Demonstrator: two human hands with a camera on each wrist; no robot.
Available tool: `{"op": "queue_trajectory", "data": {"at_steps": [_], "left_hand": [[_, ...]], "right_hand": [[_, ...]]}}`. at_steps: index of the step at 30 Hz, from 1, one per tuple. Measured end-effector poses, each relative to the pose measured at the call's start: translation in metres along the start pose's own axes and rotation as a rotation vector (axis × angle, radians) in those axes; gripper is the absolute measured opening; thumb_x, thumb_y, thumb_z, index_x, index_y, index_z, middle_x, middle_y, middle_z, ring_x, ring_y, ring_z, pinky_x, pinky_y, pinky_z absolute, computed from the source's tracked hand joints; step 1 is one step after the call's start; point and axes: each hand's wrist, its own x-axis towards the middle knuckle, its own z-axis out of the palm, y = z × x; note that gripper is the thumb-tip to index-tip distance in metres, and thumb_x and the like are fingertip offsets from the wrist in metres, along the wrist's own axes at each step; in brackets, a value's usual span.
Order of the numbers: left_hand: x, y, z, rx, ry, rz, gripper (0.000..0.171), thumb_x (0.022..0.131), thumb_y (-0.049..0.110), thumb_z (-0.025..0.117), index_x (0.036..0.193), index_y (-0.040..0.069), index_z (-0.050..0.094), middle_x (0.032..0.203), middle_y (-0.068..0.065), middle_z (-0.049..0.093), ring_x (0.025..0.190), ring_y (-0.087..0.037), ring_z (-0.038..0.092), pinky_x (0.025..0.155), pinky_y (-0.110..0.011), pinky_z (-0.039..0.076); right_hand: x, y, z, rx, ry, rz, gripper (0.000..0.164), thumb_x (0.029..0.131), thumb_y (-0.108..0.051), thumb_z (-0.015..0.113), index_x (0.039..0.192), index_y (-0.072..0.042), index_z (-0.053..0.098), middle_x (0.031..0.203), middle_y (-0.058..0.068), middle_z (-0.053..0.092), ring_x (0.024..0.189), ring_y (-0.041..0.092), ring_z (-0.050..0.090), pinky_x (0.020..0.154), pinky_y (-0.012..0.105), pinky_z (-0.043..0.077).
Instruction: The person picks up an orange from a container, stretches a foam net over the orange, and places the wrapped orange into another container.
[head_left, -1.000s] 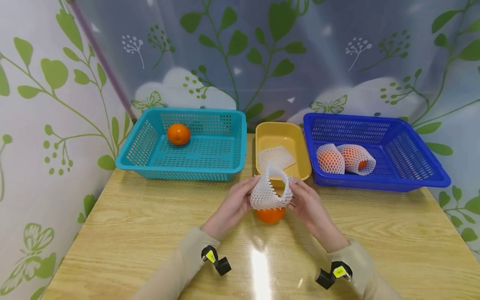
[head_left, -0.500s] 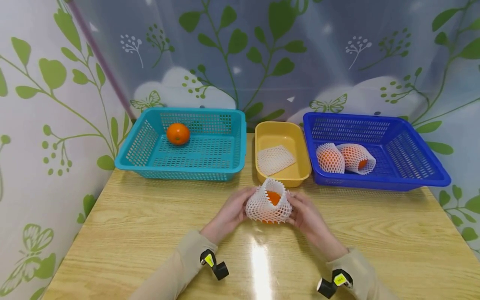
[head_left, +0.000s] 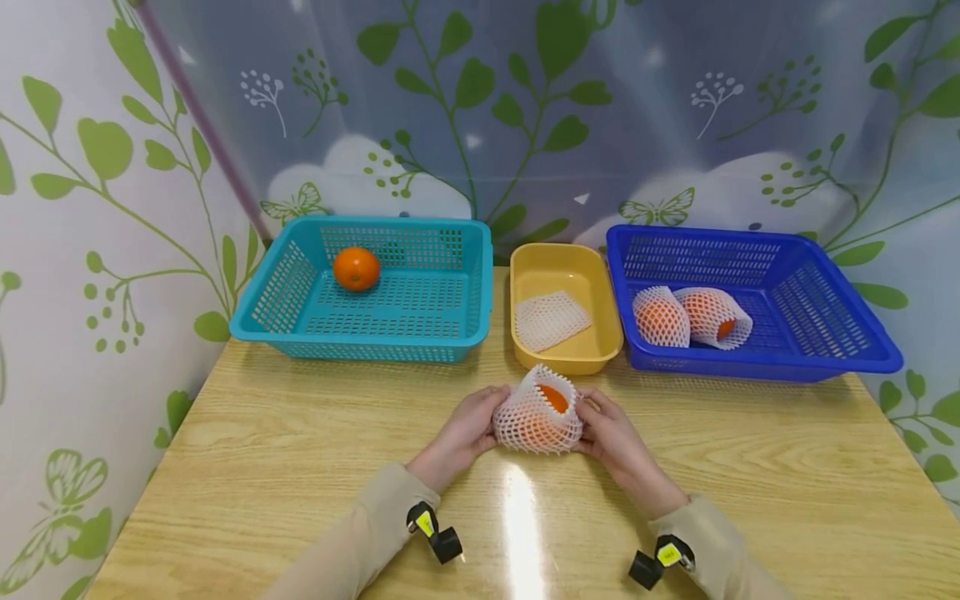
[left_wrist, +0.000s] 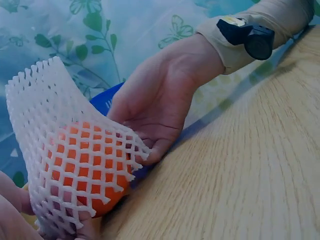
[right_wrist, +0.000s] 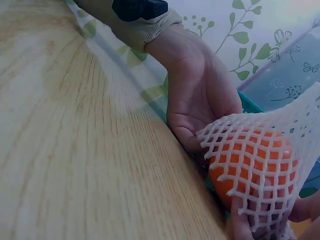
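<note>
A white foam net sleeve surrounds an orange on the table in front of me, and the fruit shows through the sleeve's open top. My left hand grips the net's left side, fingers curled around it. On the opposite side my right hand pinches the net between thumb and fingers. In the left wrist view the lower edge of the net spreads over the orange, whose base stays bare. The right wrist view shows fingers under the netted orange.
At the back left, a teal basket holds one bare orange. A yellow bin in the middle contains a flat foam net. Two netted oranges lie in the blue basket at the right.
The foam net has come down over the orange, from standing mostly above it to covering nearly all of it. Both hands have lowered with the net toward the table.
</note>
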Motion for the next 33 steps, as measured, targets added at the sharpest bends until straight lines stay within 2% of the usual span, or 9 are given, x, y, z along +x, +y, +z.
{"op": "queue_trajectory", "data": {"at_steps": [3,5,10,13,15,20,23,30,33], "left_hand": [[0.000,0.000,0.003,-0.005,0.021,0.032,0.041,0.109,0.028,0.047,0.132,-0.006,0.051,0.109,-0.008,0.059,0.093,-0.014,0.058,0.077,-0.024,0.054],[0.000,0.001,0.005,-0.013,0.042,0.062,0.039,0.109,0.027,0.047,0.130,-0.006,0.052,0.109,-0.008,0.057,0.092,-0.014,0.056,0.074,-0.022,0.052],[0.000,0.005,0.010,-0.021,0.073,0.138,0.039,0.108,0.027,0.048,0.130,-0.005,0.052,0.114,-0.011,0.058,0.093,-0.015,0.057,0.073,-0.022,0.051],[-0.001,0.009,0.013,-0.002,0.079,0.200,0.042,0.108,0.029,0.048,0.130,-0.006,0.052,0.120,-0.014,0.059,0.097,-0.017,0.058,0.077,-0.024,0.053],[-0.001,0.012,0.015,0.013,0.097,0.228,0.041,0.107,0.030,0.050,0.128,-0.005,0.056,0.118,-0.014,0.061,0.097,-0.016,0.059,0.077,-0.024,0.053],[-0.004,0.021,0.019,0.050,0.149,0.298,0.041,0.105,0.035,0.054,0.120,-0.002,0.064,0.107,-0.009,0.066,0.093,-0.014,0.059,0.078,-0.024,0.051],[-0.005,0.023,0.020,0.048,0.161,0.317,0.042,0.104,0.037,0.055,0.116,-0.001,0.067,0.102,-0.006,0.068,0.090,-0.014,0.060,0.078,-0.025,0.050],[-0.006,0.023,0.021,-0.016,0.086,0.323,0.039,0.104,0.036,0.056,0.111,0.001,0.070,0.105,0.000,0.066,0.102,-0.012,0.057,0.088,-0.026,0.048],[-0.007,0.021,0.021,-0.049,0.035,0.304,0.040,0.106,0.033,0.052,0.117,-0.002,0.069,0.101,0.005,0.067,0.096,-0.008,0.058,0.083,-0.023,0.050]], "right_hand": [[0.002,-0.001,0.002,-0.042,0.001,0.017,0.042,0.110,-0.018,0.039,0.145,0.005,0.044,0.099,0.000,0.068,0.083,0.008,0.066,0.071,0.024,0.057],[0.002,-0.003,0.003,-0.050,-0.004,0.029,0.048,0.111,-0.020,0.038,0.150,0.009,0.038,0.103,0.000,0.067,0.087,0.007,0.065,0.073,0.023,0.056],[0.001,-0.009,0.008,0.012,0.002,0.035,0.053,0.111,-0.032,0.038,0.148,0.006,0.038,0.105,0.001,0.061,0.087,0.009,0.061,0.074,0.021,0.054],[0.001,-0.014,0.010,0.053,-0.047,0.017,0.063,0.110,-0.045,0.037,0.148,0.005,0.037,0.106,0.000,0.063,0.090,0.011,0.063,0.077,0.023,0.056],[0.000,-0.017,0.010,0.086,-0.095,0.004,0.061,0.109,-0.047,0.037,0.145,0.003,0.041,0.105,0.000,0.066,0.092,0.012,0.065,0.080,0.025,0.057],[-0.005,-0.021,0.009,0.167,-0.198,-0.025,0.032,0.110,-0.037,0.039,0.124,-0.013,0.053,0.102,0.000,0.069,0.094,0.014,0.065,0.084,0.028,0.057],[-0.009,-0.023,0.010,0.199,-0.232,-0.030,0.031,0.110,-0.040,0.040,0.125,-0.017,0.053,0.109,0.000,0.066,0.098,0.015,0.065,0.086,0.028,0.057],[-0.016,-0.032,0.015,0.217,-0.360,-0.031,0.060,0.108,-0.051,0.032,0.152,-0.011,0.029,0.133,0.000,0.053,0.114,0.015,0.059,0.095,0.030,0.054],[-0.019,-0.034,0.017,0.221,-0.409,-0.063,0.060,0.108,-0.051,0.030,0.154,-0.012,0.026,0.137,-0.001,0.050,0.119,0.014,0.057,0.095,0.032,0.054]]}}
